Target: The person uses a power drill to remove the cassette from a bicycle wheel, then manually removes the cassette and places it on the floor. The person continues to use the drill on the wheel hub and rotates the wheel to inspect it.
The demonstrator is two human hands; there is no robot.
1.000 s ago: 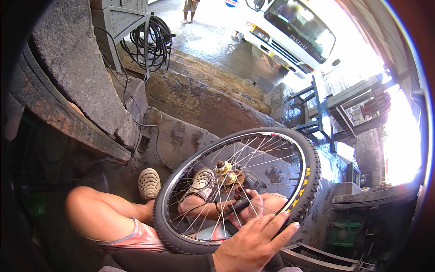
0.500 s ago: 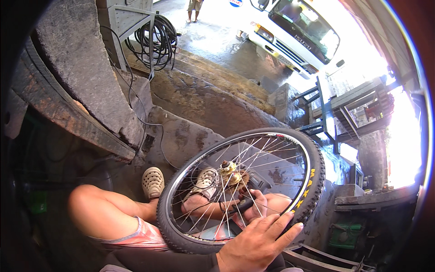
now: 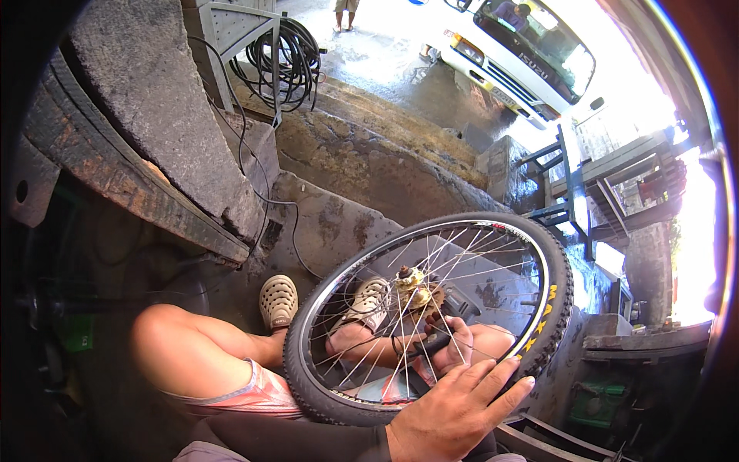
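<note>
A bicycle wheel (image 3: 560, 266) with a knobby black tyre and silver spokes lies tilted across my lap. My left hand (image 3: 458, 412) reaches over from the left in a dark sleeve, its fingers laid over the tyre and rim at the near right. Behind the spokes, my right hand (image 3: 454, 346) is closed around the black grip of a dark hand-held power tool (image 3: 462, 306). The tool's front end is at the sprockets beside the gold-coloured hub (image 3: 412, 285), partly hidden by the spokes, so contact cannot be made out.
Beige clogs (image 3: 279, 302) stand on the worn floor. A thin cable (image 3: 296, 239) runs down from a metal stand with a coiled black hose (image 3: 289, 65). Left is a thick stone slab (image 3: 146, 100); right, a blue metal frame (image 3: 573, 185). Beyond, a white truck (image 3: 516, 69) and a person's legs.
The whole view has shifted, so the scene sits slightly further right. Both hands keep their places on the wheel and the tool.
</note>
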